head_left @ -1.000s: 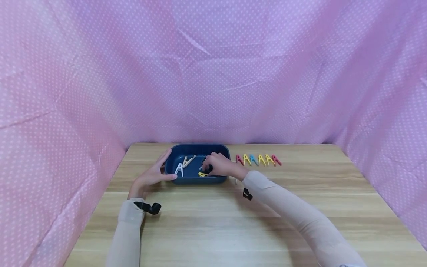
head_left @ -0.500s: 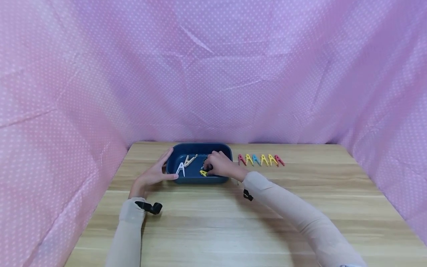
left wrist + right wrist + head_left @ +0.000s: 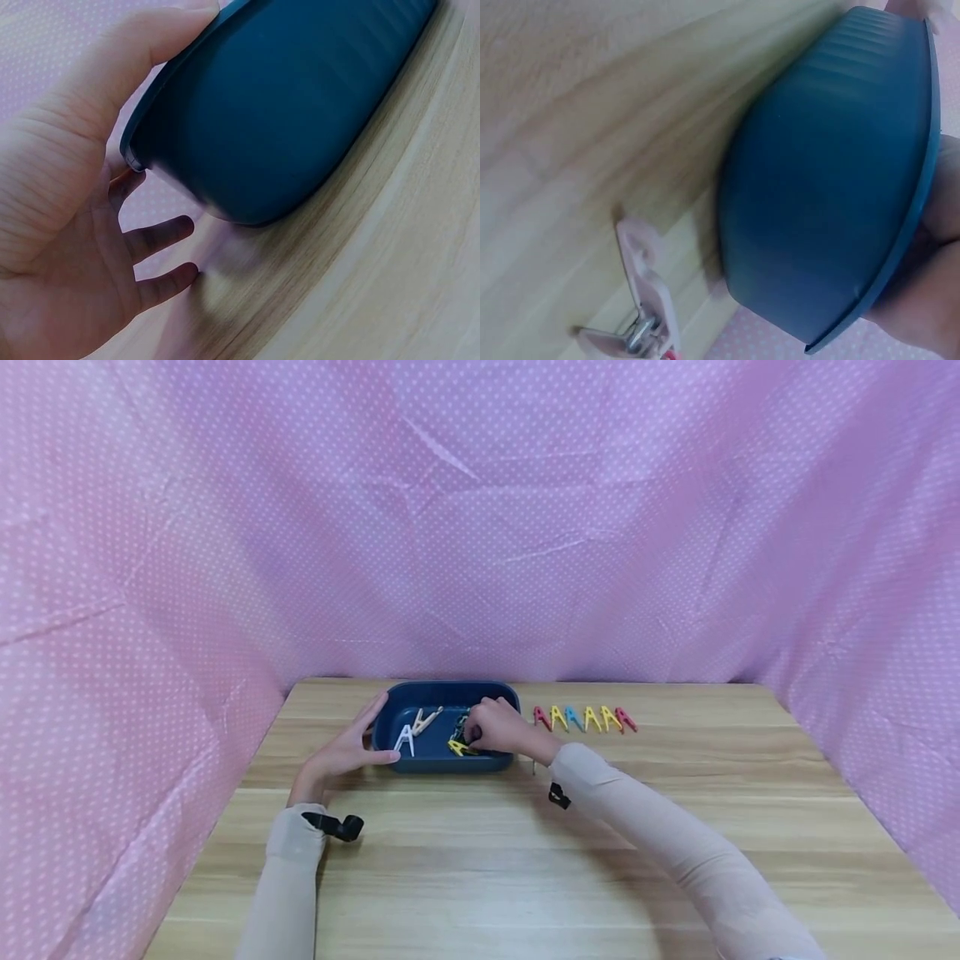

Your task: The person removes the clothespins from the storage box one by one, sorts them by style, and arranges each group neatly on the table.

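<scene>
left hand (image 3: 347, 753) spread against the tub's (image 3: 450, 766) left end | right hand (image 3: 501, 727) curled inside, can't tell if gripping | yellow peg (image 3: 457, 747) just by its fingertips | vs half a sec ago: right hand's shifted right a bit

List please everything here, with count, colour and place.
Table: 1, light brown, foreground
Cloth: count unclear, white-dotted pink, around table
Tray: 1, dark blue, far part of table
Clips: 3, white, beige, yellow, in tray
Dark items: count unclear, dark, partly hidden in tray
Row clips: 6, 2 red, 3 yellow, 1 blue, right of tray
Pale clip: 1, pale, beside tray's right end
Cameras: 2, black, one per wrist
Sleeves: 2, beige, forearms
Left hand: 1, bare, at tray's left end
Right hand: 1, bare, inside tray
</scene>
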A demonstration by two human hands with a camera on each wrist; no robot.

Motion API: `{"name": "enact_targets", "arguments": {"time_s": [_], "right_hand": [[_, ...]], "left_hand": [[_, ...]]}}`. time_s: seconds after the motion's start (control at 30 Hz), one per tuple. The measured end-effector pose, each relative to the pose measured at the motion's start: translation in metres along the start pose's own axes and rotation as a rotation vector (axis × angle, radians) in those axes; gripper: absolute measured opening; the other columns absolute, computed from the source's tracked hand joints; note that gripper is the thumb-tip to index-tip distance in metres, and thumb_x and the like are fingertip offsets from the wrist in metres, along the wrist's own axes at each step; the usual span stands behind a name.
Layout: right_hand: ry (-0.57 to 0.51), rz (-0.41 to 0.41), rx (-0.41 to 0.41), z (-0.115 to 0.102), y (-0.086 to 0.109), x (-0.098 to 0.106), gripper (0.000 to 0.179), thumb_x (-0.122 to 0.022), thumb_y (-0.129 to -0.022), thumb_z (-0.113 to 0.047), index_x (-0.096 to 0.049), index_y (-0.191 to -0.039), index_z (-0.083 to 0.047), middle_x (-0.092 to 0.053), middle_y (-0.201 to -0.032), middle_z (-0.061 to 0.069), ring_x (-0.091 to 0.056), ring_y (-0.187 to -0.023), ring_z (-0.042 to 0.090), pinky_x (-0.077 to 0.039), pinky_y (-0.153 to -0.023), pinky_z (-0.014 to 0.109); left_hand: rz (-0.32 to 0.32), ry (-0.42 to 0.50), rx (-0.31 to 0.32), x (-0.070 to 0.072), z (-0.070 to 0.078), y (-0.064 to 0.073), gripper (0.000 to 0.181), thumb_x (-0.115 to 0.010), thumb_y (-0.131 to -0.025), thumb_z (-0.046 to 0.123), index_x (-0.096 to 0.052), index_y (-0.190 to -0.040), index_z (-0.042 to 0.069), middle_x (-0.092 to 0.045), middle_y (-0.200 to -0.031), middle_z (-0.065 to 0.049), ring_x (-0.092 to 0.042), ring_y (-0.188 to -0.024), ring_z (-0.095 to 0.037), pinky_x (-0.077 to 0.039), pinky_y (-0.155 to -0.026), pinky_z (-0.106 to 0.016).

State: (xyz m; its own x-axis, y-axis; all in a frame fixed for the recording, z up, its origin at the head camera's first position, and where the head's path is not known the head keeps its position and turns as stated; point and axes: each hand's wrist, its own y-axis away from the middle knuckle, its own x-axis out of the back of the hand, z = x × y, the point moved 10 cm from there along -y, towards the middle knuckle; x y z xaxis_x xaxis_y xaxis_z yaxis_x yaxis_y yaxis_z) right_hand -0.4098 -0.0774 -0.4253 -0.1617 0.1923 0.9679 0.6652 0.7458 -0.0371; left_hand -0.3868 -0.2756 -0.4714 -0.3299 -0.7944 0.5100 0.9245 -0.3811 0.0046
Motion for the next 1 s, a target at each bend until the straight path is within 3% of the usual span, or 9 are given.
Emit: {"name": "enact_targets", "arguments": {"time_s": [0.27, 1.0], "right_hand": [[-0.011, -0.033, -0.003, 0.0, 0.001, -0.008, 0.007, -0.08, -0.089, -0.019, -0.08, -0.083, -0.016, -0.073, -0.085, -0.004, -0.059, -0.086, 0.016, -0.04, -0.077, 0.033], [-0.008, -0.015, -0.06, 0.004, 0.002, -0.015, 0.007, -0.08, -0.089, -0.021, -0.08, -0.083, -0.018, -0.068, -0.087, -0.005, -0.048, -0.089, 0.016, -0.037, -0.08, 0.034]], "left_hand": [[0.004, 0.001, 0.001, 0.0, 0.002, 0.0, 0.111, -0.08, -0.089, 0.025, 0.001, -0.166, 0.024, 0.009, -0.173, -0.008, -0.001, -0.157, -0.042, -0.015, -0.123, -0.066], [0.001, -0.015, -0.002, 0.0, 0.0, -0.001, 0.111, -0.08, -0.089, 0.025, 0.0, -0.166, 0.02, 0.008, -0.173, -0.009, -0.001, -0.158, -0.043, -0.013, -0.123, -0.067]]}}
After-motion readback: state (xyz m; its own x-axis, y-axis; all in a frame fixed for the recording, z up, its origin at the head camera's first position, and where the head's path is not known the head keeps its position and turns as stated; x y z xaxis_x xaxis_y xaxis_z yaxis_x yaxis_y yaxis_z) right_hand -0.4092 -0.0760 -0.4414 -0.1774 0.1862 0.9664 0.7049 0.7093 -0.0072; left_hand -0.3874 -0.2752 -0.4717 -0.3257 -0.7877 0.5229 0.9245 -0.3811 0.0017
